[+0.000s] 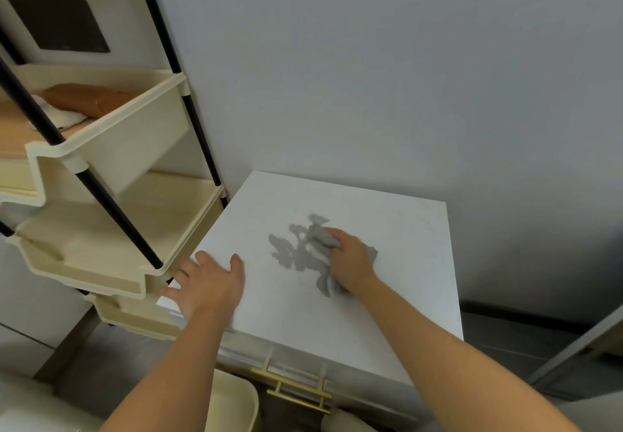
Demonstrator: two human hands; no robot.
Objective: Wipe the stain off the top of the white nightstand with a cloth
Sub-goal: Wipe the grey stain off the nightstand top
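Fingers (332, 234) of the right hand (350, 259) are curled tight round a grey cloth (320, 234), bunched and pressed onto the nightstand (404, 263) top. Part of the cloth pokes out at the hand's 3 o'clock; how much lies under the palm is hidden. Grey stain (290, 251) patches spread at the hand's 9 o'clock, touching the cloth, and where one ends and the other begins is hard to tell. Left hand (205, 283) lies flat, fingers spread, holding nothing, on the top's corner at 8 o'clock. Beside it stands a cream rack (148, 135): its upper bin holds a brown object (87, 99) and something white (64, 118), both partly hidden by the wall. Gold handles (296, 388) show below the top's front edge.
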